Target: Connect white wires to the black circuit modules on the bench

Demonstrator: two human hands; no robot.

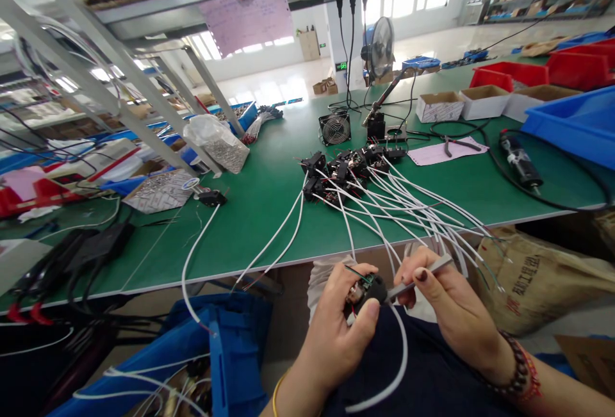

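Note:
My left hand [339, 321] is closed around a small black electrical housing [380, 289] above my lap, with a green wire and metal parts showing on its open side. From its underside a white cable [402, 340] curves down. In my right hand [446, 302], a slim grey flat tool [439, 264] is pinched between thumb and fingers. Its tip meets the housing's right side; the exact contact is hard to make out. Beyond my hands, a pile of similar black housings [341, 173] lies on the green table [269, 212], their white cables [413, 205] hanging over the front edge.
At left, a single housing [212, 198] lies near a box of small parts [161, 191]. A blue crate [235, 359] with cabled pieces stands below. Further right are a black-handled power screwdriver [521, 159], pliers [446, 147], a soldering iron [382, 100], a small fan [335, 129] and a blue bin [576, 125].

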